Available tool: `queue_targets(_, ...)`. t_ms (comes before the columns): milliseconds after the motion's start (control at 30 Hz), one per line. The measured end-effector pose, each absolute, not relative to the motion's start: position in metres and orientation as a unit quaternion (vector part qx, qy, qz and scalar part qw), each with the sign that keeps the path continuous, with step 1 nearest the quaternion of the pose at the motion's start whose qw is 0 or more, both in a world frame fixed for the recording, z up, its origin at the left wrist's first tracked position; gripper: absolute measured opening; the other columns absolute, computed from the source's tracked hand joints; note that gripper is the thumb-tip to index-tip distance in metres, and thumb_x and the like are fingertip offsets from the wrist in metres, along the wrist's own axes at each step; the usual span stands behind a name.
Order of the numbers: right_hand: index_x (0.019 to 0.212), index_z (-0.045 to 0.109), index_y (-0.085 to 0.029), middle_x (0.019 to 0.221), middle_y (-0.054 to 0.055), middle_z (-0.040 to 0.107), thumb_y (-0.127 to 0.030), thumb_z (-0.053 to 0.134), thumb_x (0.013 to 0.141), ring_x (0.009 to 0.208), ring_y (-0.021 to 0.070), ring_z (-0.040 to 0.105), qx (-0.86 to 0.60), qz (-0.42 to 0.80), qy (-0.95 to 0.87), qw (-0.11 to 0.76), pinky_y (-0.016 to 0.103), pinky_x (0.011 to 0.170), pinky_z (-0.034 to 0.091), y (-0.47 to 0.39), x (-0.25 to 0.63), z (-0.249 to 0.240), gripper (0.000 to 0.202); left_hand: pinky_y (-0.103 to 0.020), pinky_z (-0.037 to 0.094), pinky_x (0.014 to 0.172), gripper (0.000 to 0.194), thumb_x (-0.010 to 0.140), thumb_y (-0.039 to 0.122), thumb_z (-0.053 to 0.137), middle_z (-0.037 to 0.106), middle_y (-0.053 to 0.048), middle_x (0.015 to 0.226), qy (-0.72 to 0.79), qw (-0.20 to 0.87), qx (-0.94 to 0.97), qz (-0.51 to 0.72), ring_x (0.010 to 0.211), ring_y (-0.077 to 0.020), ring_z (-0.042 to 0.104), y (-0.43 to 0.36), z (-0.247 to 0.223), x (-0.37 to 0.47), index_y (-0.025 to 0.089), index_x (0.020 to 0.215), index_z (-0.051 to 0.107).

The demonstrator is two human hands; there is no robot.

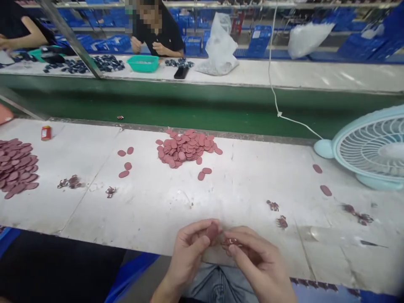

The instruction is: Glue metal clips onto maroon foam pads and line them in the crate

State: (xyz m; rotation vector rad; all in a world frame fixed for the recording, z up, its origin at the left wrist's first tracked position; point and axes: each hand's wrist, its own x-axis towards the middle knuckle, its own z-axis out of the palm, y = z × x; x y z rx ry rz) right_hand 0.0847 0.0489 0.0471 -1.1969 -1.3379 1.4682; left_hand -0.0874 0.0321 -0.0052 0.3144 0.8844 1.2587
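Note:
Between the thumb and fingers of my left hand [191, 248] is a reddish-pink oval piece [212, 232], held near the table's front edge. Close beside it, my right hand [257, 256] pinches a small dark-red piece with shiny metallic parts [232, 242]; the fingers partly cover it, and its exact kind cannot be made out. Farther back on the white table lies a heap of similar ovals [186, 147], with two loose ovals [204, 173] in front of it. Small dark-red bits [282, 221] rest on the table to the right of my hands.
A larger oval pile [17, 168] and a red box [46, 133] are at the left. On the right stand a light-blue fan [375, 147] and a clear bottle with a thin dark tip [334, 235]. Across the green divider [189, 107], a person [160, 33] sits by a teal basket [143, 64].

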Motion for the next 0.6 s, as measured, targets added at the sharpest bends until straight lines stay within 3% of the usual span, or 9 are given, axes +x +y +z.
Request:
queue_targets(67,0.106,0.079,-0.034,0.103,0.007,0.076,-0.029,0.069,0.088,0.084,0.0244,0.074,-0.483,0.591,-0.503,0.406,0.035,0.069,0.065,0.037,0.09,0.038,0.021,-0.035,0.057,0.091,0.022,0.076,0.023,0.084,0.08,-0.009,0.114,0.4,0.712,0.169,0.551,0.102,-0.0257,0.074,0.028,-0.004,-0.083,0.024,0.099,0.082)
queue_targets(167,0.103,0.08,-0.032,0.093,0.005,0.077,-0.03,0.07,0.087,0.074,0.0219,0.074,-0.486,0.609,-0.477,0.406,0.031,0.065,0.065,0.035,0.093,0.037,0.019,-0.034,0.06,0.085,0.022,0.077,0.022,0.083,0.079,-0.009,0.115,0.388,0.726,0.204,0.53,0.102,-0.026,0.074,0.023,-0.003,-0.074,0.025,0.098,0.082)
queue_targets(367,0.104,0.078,-0.029,0.104,0.006,0.076,-0.033,0.071,0.089,0.084,0.02,0.074,-0.513,0.642,-0.422,0.382,0.029,0.074,0.063,0.035,0.101,0.039,0.017,-0.034,0.062,0.082,0.023,0.081,0.019,0.079,0.078,-0.009,0.116,0.352,0.733,0.239,0.531,0.098,-0.0247,0.075,0.02,-0.006,-0.061,0.025,0.104,0.079)
queue_targets(600,0.106,0.077,-0.027,0.099,0.002,0.075,-0.031,0.068,0.092,0.079,0.0141,0.069,-0.511,0.641,-0.462,0.34,0.024,0.071,0.058,0.037,0.11,0.042,0.017,-0.034,0.061,0.083,0.021,0.082,0.011,0.077,0.077,-0.009,0.117,0.369,0.736,0.228,0.52,0.096,-0.0228,0.075,0.018,-0.009,-0.062,0.022,0.1,0.075)
